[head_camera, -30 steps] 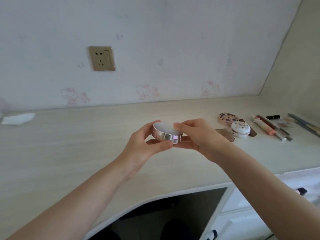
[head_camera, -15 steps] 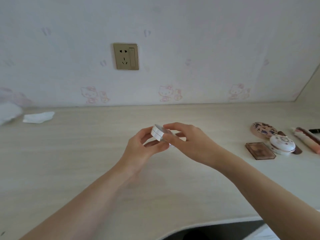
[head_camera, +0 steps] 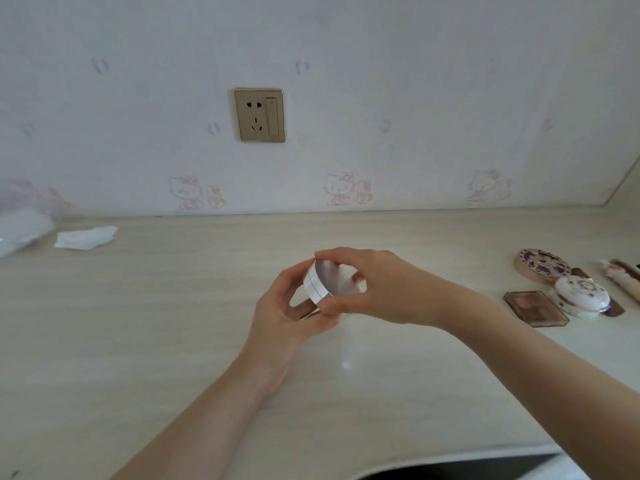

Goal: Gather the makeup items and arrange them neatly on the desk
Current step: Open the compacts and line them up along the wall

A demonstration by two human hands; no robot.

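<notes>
A round white and silver compact (head_camera: 327,282) is held on edge above the middle of the pale wooden desk (head_camera: 173,341). My left hand (head_camera: 287,313) grips it from below and from the left. My right hand (head_camera: 374,289) pinches its rim, thumb under and fingers over the top. At the right lie other makeup items: a round patterned compact (head_camera: 542,264), a white domed compact (head_camera: 581,295), a flat brown rectangular palette (head_camera: 533,308) and a tube (head_camera: 623,282) cut off by the frame's edge.
A crumpled white tissue (head_camera: 86,237) lies at the back left, beside a blurred pale object (head_camera: 17,230) at the frame's edge. A gold wall socket (head_camera: 259,115) sits above the desk. The desk's front edge curves over a dark opening (head_camera: 467,471) at the bottom right.
The view has swung left, so the makeup items now sit nearer the right edge. The compact has been tipped from flat onto its edge between both hands.
</notes>
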